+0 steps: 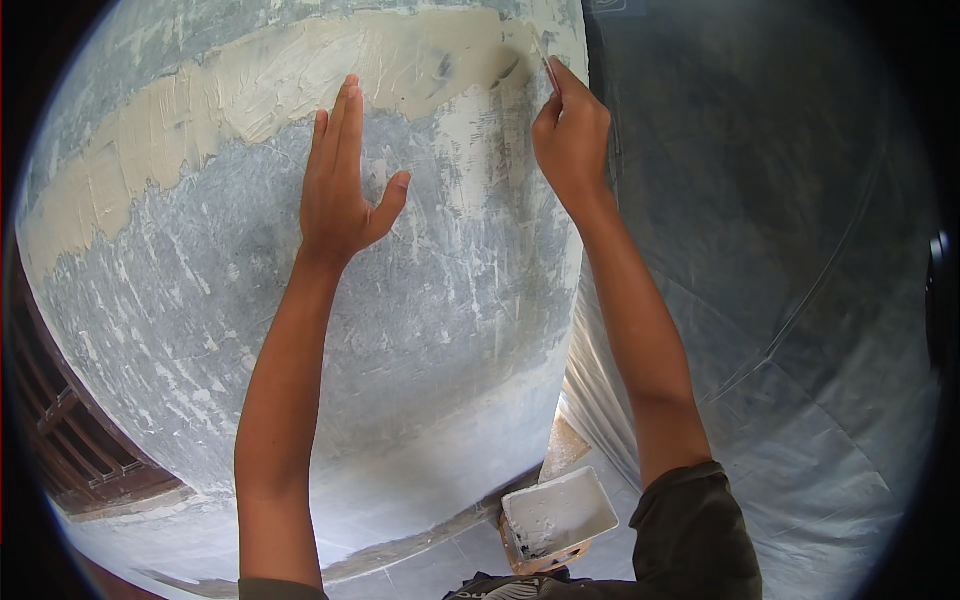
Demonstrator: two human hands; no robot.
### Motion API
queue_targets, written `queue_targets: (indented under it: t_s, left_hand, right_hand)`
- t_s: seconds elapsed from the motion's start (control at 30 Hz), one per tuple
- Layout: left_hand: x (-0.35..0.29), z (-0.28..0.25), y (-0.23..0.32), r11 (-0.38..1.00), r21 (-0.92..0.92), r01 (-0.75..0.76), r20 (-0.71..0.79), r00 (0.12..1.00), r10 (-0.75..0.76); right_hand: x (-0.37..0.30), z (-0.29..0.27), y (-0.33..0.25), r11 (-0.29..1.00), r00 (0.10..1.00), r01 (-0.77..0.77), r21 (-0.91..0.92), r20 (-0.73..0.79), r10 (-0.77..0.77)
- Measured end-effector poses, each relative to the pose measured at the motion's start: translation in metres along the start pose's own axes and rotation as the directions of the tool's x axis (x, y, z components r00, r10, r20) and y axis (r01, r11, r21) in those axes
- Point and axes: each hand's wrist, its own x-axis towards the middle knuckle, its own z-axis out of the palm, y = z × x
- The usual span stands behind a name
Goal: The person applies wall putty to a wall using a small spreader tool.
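Note:
In front of me rises a grey wall [390, 290] with patchy old paint. A band of wet beige filler [240, 90] runs across its upper part, ridged and paler near the middle. My left hand [345, 185] lies flat against the wall just below that band, fingers stretched and thumb apart, its fingertips touching the filler's lower edge. At the wall's right corner, my right hand [575, 135] is closed around a thin putty knife [547, 65]. The blade shows nearly edge-on at the filler's right end, and its handle is mostly hidden in the fist.
A white tub [560, 510] smeared with filler stands on the floor by the wall's foot. Clear plastic sheeting [800, 400] hangs and spreads along the right side. Dark wooden slats [80, 430] are at the lower left.

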Motion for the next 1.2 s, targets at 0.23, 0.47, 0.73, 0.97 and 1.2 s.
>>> queue_targets:
  t_s: [0.23,0.47,0.73,0.97,1.2]
  left_hand:
    - [0.000,0.001,0.002,1.000,-0.008,0.010,0.003,1.000,-0.010]
    - [-0.001,-0.004,-0.002,1.000,0.004,0.009,0.017,1.000,-0.009]
    - [-0.001,-0.004,0.001,0.999,-0.034,0.011,0.033,0.999,-0.009]
    - [0.001,0.001,0.001,1.000,0.001,0.016,0.012,1.000,-0.016]
    - [-0.003,-0.004,0.000,1.000,-0.018,0.018,0.021,1.000,-0.018]
  right_hand:
    - [-0.033,0.058,0.017,0.946,0.983,0.150,-0.288,0.147,-0.111]
    - [-0.092,0.022,-0.040,0.995,0.965,0.023,-0.101,0.263,0.005]
    - [-0.015,0.015,-0.005,0.999,0.996,0.023,-0.048,0.085,-0.019]
    - [-0.052,0.066,0.001,0.946,0.997,0.078,-0.316,0.044,-0.068]
    - [-0.106,0.007,-0.056,0.999,0.972,-0.032,-0.003,0.232,0.032]
